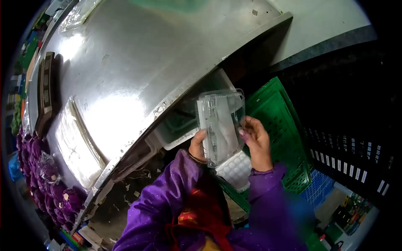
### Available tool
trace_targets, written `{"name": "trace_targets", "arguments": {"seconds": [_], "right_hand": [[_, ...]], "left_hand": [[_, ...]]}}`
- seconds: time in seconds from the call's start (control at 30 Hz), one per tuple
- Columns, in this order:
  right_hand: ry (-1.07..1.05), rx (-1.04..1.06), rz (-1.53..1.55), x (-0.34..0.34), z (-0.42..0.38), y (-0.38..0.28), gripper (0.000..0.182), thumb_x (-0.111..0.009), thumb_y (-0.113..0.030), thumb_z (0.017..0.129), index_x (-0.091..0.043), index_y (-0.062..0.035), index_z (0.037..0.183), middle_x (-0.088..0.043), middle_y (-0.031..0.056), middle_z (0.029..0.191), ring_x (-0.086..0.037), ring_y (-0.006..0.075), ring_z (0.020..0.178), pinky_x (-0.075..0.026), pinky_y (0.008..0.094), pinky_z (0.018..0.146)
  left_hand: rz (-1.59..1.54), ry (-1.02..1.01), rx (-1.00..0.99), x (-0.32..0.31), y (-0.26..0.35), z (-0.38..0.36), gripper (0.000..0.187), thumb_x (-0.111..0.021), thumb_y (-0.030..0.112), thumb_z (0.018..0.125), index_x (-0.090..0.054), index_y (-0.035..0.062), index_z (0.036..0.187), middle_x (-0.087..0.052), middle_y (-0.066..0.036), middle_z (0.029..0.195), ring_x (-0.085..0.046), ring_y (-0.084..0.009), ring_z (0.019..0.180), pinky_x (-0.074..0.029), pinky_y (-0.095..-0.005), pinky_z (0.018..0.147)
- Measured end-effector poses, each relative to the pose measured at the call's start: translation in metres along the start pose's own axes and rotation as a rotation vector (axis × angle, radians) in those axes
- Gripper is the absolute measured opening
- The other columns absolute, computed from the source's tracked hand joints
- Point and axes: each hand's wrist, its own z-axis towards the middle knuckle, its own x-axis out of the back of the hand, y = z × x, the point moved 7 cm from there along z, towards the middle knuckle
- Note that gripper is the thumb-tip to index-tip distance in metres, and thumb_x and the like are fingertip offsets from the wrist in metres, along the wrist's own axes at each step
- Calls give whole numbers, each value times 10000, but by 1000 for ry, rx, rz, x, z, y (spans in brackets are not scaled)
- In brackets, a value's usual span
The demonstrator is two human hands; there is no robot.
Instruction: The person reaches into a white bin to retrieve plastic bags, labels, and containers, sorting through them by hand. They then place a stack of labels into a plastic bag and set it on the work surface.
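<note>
Below the curved edge of the steel table, both hands hold a clear plastic clamshell container [220,125], upright and slightly tilted, lid side toward the camera. Left hand [197,146] grips the container's lower left edge, fingers curled behind it, thumb on the front. Right hand [256,142] pinches the right edge, thumb and fingertips closed on the rim. Both arms in purple shiny sleeves [167,196], with red fabric [203,213] between them at the chest.

Just under the container, touching or nearly so, a white dimpled foam tray [238,169]; exact contact can't be told. Behind the container on the left sits a white plastic tub [176,136], tucked under the table rim. A green perforated plastic crate [278,121] stands tilted just right of the hands, very close to the right wrist. Blue crate [318,188] lower right, past the green one.

Big stainless steel table [138,62] fills the upper left, glare on the surface; its edge runs diagonally right above the container and crowds the hands from above. On the tabletop: a flat clear plastic bag stack [77,144] near the front rim, a dark brown block-like item [45,90] farther left. Purple round vegetables [44,175], some bagged, lie along the far left edge. Floor under the table is littered with scraps [134,190].

Open room is mainly toward the body and down; right side hemmed by the green crate, dark black crates [356,159] beyond it.
</note>
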Motion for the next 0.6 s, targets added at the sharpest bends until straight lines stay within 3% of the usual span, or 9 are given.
{"name": "trace_targets", "arguments": {"seconds": [0.03,0.13,0.17,0.27,0.3,0.33,0.43,0.53,0.6], "right_hand": [[55,12,74,0,2,-4,481,-701,-177,790,-476,6,1174,-560,51,1019,-520,109,875,-426,223,736],[135,-94,71,6,4,2,430,-686,-204,804,-492,-1,1130,-561,15,894,-518,77,773,-401,190,665],[63,-136,162,1,2,-3,283,-589,-162,852,-520,0,1074,-521,16,882,-475,83,695,-356,194,602],[-148,-102,83,-21,-10,-23,245,-570,-201,867,-543,-11,1020,-540,21,894,-489,91,718,-377,204,632],[-224,5,138,-29,-19,-29,396,-586,-319,879,-540,-12,1126,-572,39,902,-544,107,865,-441,239,770],[-311,196,81,-41,-25,-42,491,-465,-433,922,-553,-4,1145,-566,97,1004,-527,171,990,-415,311,890],[-338,429,-98,-47,-35,-61,632,-304,-531,934,-619,1,1066,-500,157,1169,-489,249,1055,-387,362,909],[-32,583,-671,-22,-20,-56,465,-626,-326,817,-558,-27,1166,-468,160,1210,-446,307,1094,-352,422,910],[-93,508,-907,-23,-21,-46,650,-733,-226,713,-459,-39,1273,-362,184,1339,-370,360,1209,-270,463,993]], "left_hand": [[22,8,-6,4,3,0,618,-594,349,800,-420,15,1290,-534,-168,1211,-553,-290,1065,-450,-420,928],[85,37,-8,14,6,0,621,-599,358,792,-434,15,1282,-538,-167,1204,-555,-295,1060,-448,-426,928],[7,12,15,12,5,0,618,-595,364,794,-437,16,1279,-539,-167,1202,-556,-298,1056,-449,-430,925],[-257,-43,95,13,-4,-1,650,-582,428,794,-437,21,1280,-544,-169,1184,-557,-309,1037,-456,-445,904],[-291,-40,113,19,-6,2,640,-574,426,801,-438,21,1279,-546,-168,1180,-559,-308,1033,-458,-444,900],[-274,-27,123,26,-8,4,631,-566,423,809,-440,21,1277,-549,-166,1176,-561,-306,1029,-461,-442,896],[-155,15,166,35,-9,14,602,-540,417,830,-443,21,1273,-555,-163,1164,-567,-300,1017,-469,-438,884],[-62,28,203,42,-12,25,574,-515,410,852,-446,21,1268,-561,-159,1151,-573,-295,1005,-476,-433,873],[33,27,221,56,-13,34,556,-498,406,867,-448,21,1265,-565,-157,1143,-577,-292,997,-481,-430,865]]}}
